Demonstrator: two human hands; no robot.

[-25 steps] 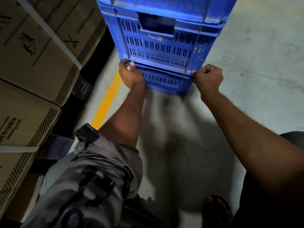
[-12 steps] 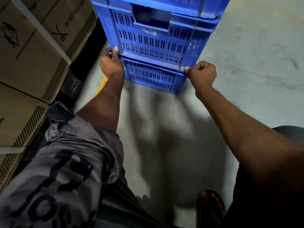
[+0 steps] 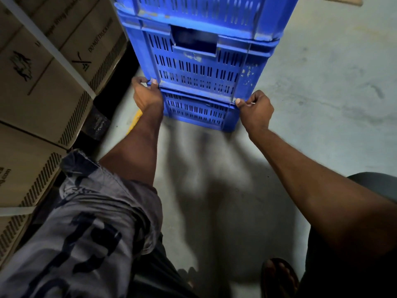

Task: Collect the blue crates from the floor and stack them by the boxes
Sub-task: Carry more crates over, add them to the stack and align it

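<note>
The stack of blue crates point(image 3: 199, 67) stands on the floor just beside the cardboard boxes point(image 3: 53, 67). The left hand point(image 3: 147, 96) and right hand point(image 3: 255, 110) clench the bottom crate's point(image 3: 197, 111) rim. Stiff plastic, probably heavy and tippy stacked; those rim corners look the safest hold.

Blue crates point(image 3: 199, 67): 3 in view, stacked in one column; the top one is cut off by the frame edge. Cardboard boxes point(image 3: 43, 67): at least 3 faces in view at left, exact count uncertain. White straps point(image 3: 53, 54) on the boxes: 2. Hands: 2, left hand point(image 3: 148, 94) and right hand point(image 3: 255, 110). Sandalled foot point(image 3: 279, 278): 1. Yellow floor line point(image 3: 135, 121): 1.
</note>
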